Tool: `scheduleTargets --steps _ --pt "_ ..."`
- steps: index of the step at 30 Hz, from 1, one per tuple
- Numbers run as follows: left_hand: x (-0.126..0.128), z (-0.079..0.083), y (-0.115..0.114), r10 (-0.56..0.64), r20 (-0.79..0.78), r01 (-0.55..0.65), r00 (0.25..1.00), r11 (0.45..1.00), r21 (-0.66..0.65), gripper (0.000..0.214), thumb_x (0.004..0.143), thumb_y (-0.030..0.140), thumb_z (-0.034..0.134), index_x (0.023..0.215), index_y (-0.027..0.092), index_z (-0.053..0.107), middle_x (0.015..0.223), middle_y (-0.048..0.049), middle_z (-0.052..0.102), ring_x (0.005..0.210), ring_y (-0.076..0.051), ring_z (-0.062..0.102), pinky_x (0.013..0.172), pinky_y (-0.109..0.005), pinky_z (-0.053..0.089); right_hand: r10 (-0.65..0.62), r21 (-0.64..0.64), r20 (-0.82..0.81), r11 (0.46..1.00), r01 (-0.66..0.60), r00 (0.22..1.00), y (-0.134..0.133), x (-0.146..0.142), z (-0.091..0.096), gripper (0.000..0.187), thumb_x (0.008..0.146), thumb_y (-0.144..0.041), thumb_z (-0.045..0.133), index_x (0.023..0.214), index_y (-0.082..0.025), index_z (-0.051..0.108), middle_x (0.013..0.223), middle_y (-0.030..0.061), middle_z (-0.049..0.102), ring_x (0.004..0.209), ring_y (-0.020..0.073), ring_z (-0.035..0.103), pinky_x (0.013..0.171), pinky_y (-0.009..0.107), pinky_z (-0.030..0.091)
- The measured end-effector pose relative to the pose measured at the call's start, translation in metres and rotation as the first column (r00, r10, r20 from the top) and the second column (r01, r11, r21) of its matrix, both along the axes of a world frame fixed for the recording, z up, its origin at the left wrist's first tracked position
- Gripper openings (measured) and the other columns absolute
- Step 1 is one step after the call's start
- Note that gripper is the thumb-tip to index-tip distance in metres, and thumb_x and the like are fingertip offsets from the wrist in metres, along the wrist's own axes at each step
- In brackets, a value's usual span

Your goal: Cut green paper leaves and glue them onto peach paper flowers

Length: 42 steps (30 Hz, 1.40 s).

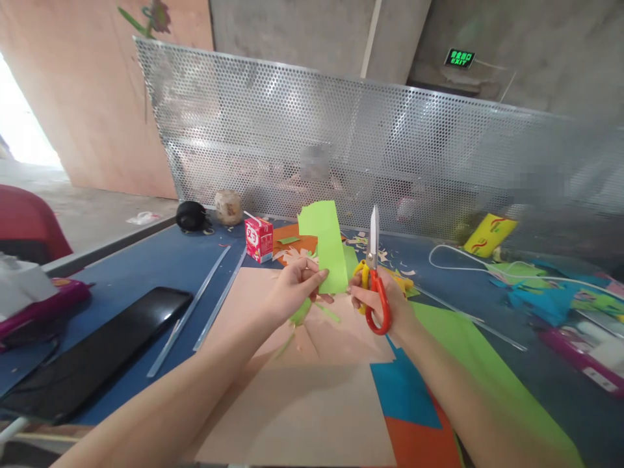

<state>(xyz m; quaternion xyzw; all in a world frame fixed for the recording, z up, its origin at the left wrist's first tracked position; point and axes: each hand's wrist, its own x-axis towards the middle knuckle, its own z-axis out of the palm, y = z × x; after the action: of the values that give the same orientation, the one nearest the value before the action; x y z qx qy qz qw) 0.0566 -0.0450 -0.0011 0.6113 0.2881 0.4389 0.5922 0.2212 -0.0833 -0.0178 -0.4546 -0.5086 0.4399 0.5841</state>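
Observation:
My left hand [294, 286] pinches the lower edge of a light green paper strip [325, 244], holding it upright above the table. My right hand [385, 302] grips red-handled scissors [375, 273]; their blades are closed and point straight up, just right of the strip. Both hands hover over a pale pink sheet [302, 390]. Thin green slivers [326, 312] hang below my left fingers.
Blue table [146, 266] with a black flat device [97, 351], two clear rulers [205, 299], a red-white carton [259, 238], black tape roll [191, 216], green sheet [478, 364], blue and orange paper [404, 390], white cable [487, 266]. Perforated metal screen [390, 149] behind.

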Motion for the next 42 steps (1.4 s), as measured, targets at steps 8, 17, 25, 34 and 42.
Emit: scheduleTargets --steps 8,17,25,34,42 --pt "-0.001 -0.001 0.002 -0.065 -0.035 0.065 0.997 0.998 0.009 0.024 0.072 0.032 0.057 0.071 0.016 0.039 0.053 0.0043 0.055 0.043 -0.010 0.058 0.039 -0.016 0.033 0.114 0.021 0.018 0.993 -0.114 0.993 -0.003 0.000 0.001 0.035 0.056 -0.012 0.067 0.078 -0.020 0.041 0.066 -0.0068 0.054 0.045 0.0055 0.047 0.043 0.021 0.036" --pt "-0.007 0.005 0.002 -0.033 -0.106 0.038 0.994 0.998 0.042 0.019 0.070 0.027 0.059 0.066 0.016 0.044 0.047 0.0065 0.048 0.043 -0.006 0.052 0.041 -0.016 0.032 0.076 0.036 0.017 0.996 -0.076 0.997 0.001 0.002 -0.003 0.029 0.063 -0.020 0.064 0.075 -0.020 0.038 0.065 -0.0074 0.050 0.040 0.0044 0.043 0.040 0.021 0.032" --pt "-0.008 0.003 0.007 0.133 0.046 -0.136 0.990 0.988 0.073 0.020 0.069 0.029 0.060 0.065 0.015 0.047 0.047 0.0062 0.048 0.041 -0.004 0.046 0.040 -0.015 0.032 -0.102 0.030 0.125 0.995 0.099 0.987 -0.003 0.000 0.005 0.032 0.062 -0.026 0.065 0.077 -0.021 0.037 0.069 -0.0051 0.049 0.044 0.0060 0.041 0.041 0.022 0.033" --pt "-0.014 0.005 0.012 0.352 0.341 -0.404 0.872 0.910 0.094 0.021 0.075 0.030 0.054 0.070 0.019 0.037 0.056 0.0049 0.051 0.041 -0.007 0.051 0.034 -0.018 0.036 -0.124 0.115 0.539 0.991 0.073 0.833 -0.013 -0.002 -0.003 0.027 0.065 -0.026 0.061 0.080 -0.023 0.038 0.066 -0.0045 0.045 0.058 0.0129 0.045 0.053 0.026 0.037" --pt "-0.013 0.007 0.006 0.380 0.307 -0.421 0.873 0.904 0.079 0.023 0.076 0.035 0.052 0.070 0.020 0.035 0.050 0.0071 0.045 0.044 -0.008 0.054 0.034 -0.016 0.033 -0.071 -0.006 0.660 0.995 0.100 0.748 -0.021 -0.008 0.005 0.031 0.061 -0.031 0.065 0.074 -0.025 0.037 0.061 -0.0042 0.046 0.056 0.0160 0.046 0.052 0.027 0.034"
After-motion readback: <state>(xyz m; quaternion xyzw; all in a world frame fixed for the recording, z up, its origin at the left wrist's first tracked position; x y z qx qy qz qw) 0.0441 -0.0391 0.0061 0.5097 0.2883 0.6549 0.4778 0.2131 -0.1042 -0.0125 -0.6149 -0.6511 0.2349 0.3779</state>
